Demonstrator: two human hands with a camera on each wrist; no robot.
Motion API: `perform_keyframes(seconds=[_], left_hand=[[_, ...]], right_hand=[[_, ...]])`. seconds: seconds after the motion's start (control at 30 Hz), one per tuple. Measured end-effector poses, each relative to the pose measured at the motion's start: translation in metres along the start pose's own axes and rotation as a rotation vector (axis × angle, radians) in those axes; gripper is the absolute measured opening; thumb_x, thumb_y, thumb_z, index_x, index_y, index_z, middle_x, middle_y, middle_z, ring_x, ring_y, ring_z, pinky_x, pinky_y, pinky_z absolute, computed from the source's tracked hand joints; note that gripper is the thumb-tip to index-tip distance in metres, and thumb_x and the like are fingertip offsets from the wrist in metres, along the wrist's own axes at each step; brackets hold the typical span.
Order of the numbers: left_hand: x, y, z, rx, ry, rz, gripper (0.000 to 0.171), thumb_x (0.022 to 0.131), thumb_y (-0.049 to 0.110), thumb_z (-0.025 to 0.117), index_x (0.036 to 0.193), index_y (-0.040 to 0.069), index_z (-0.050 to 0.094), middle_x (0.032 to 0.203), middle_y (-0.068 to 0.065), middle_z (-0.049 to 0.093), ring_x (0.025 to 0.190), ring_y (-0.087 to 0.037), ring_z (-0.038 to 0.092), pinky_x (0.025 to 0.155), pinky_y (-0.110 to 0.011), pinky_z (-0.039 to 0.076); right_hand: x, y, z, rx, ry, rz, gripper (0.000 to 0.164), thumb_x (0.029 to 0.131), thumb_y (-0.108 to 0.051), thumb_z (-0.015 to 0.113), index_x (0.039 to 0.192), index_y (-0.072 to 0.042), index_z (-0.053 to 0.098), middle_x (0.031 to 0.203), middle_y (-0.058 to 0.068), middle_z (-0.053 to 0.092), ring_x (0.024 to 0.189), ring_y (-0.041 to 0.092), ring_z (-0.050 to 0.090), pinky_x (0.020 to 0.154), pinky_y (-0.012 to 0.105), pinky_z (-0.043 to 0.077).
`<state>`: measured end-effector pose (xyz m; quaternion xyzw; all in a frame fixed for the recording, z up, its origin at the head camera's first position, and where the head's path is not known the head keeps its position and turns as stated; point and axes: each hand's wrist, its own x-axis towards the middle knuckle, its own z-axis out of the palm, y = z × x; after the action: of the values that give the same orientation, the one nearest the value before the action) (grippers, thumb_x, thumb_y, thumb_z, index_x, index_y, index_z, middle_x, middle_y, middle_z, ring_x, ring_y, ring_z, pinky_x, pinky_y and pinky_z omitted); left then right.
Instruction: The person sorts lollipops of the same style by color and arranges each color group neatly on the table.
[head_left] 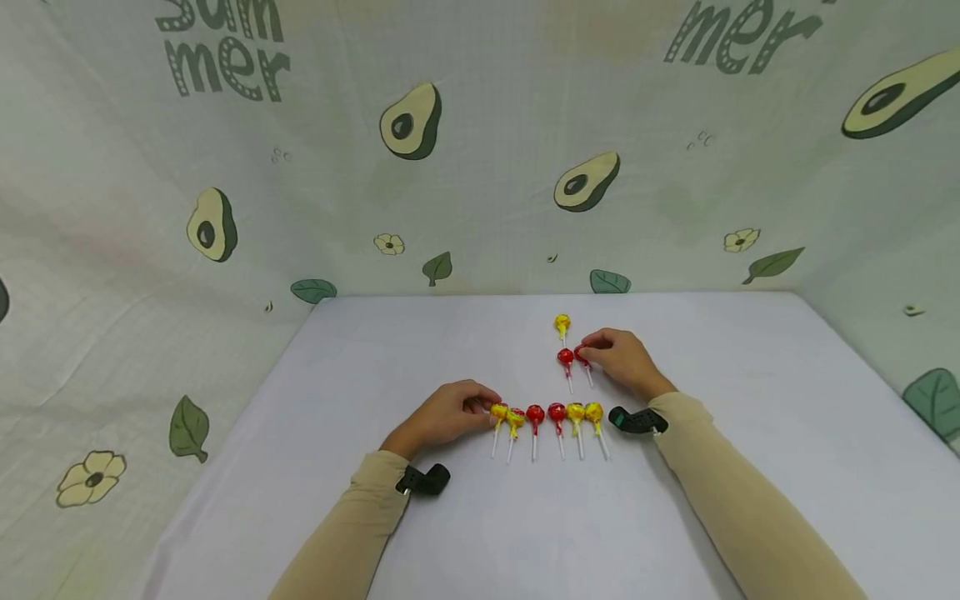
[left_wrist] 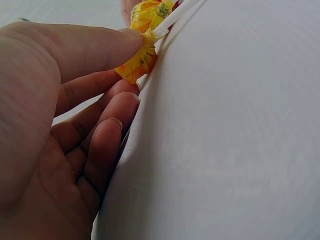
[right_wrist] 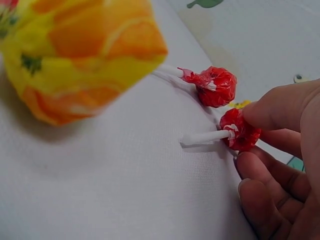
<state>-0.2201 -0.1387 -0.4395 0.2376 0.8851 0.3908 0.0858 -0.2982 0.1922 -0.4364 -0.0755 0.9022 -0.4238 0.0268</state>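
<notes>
My left hand pinches the wrapped head of a yellow lollipop at the left end of a row. The left wrist view shows its thumb over the yellow wrapper. Farther back on the table, my right hand pinches a red lollipop between thumb and fingers, its white stick pointing toward the front. Just left of that one lies another red lollipop, and behind it a yellow lollipop.
The row on the white table goes on with a second yellow lollipop, two red lollipops in the middle and two yellow lollipops at the right end, near the right wrist. A printed cloth hangs behind.
</notes>
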Motion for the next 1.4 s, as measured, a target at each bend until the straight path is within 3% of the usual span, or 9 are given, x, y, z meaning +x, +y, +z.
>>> perform_keyframes(seconds=[0.67, 1.07, 1.4], left_hand=[[-0.002, -0.006, 0.006, 0.004, 0.0, -0.013, 0.026, 0.091, 0.023, 0.075, 0.116, 0.021, 0.071, 0.097, 0.01, 0.063, 0.086, -0.012, 0.058, 0.077, -0.028, 0.049], [-0.001, -0.007, 0.006, 0.014, -0.004, -0.013, 0.026, 0.091, 0.024, 0.075, 0.117, 0.022, 0.071, 0.098, 0.01, 0.063, 0.087, -0.011, 0.058, 0.077, -0.028, 0.049], [0.0, -0.002, 0.001, 0.014, -0.001, -0.01, 0.026, 0.091, 0.022, 0.074, 0.116, 0.021, 0.071, 0.097, 0.009, 0.063, 0.087, -0.012, 0.057, 0.077, -0.029, 0.049]], right_hand=[[-0.004, 0.005, 0.006, -0.011, 0.022, -0.003, 0.035, 0.1, -0.032, 0.062, 0.121, -0.004, 0.065, 0.12, 0.015, 0.064, 0.108, 0.032, 0.054, 0.095, 0.047, 0.045], [-0.008, 0.011, -0.001, 0.033, 0.017, 0.006, 0.035, 0.103, -0.032, 0.056, 0.124, -0.005, 0.064, 0.114, 0.013, 0.065, 0.096, 0.026, 0.059, 0.079, 0.033, 0.052], [-0.023, 0.009, -0.007, 0.075, 0.037, 0.002, 0.036, 0.102, -0.034, 0.058, 0.123, -0.005, 0.063, 0.107, 0.013, 0.066, 0.089, 0.027, 0.061, 0.077, 0.033, 0.054]])
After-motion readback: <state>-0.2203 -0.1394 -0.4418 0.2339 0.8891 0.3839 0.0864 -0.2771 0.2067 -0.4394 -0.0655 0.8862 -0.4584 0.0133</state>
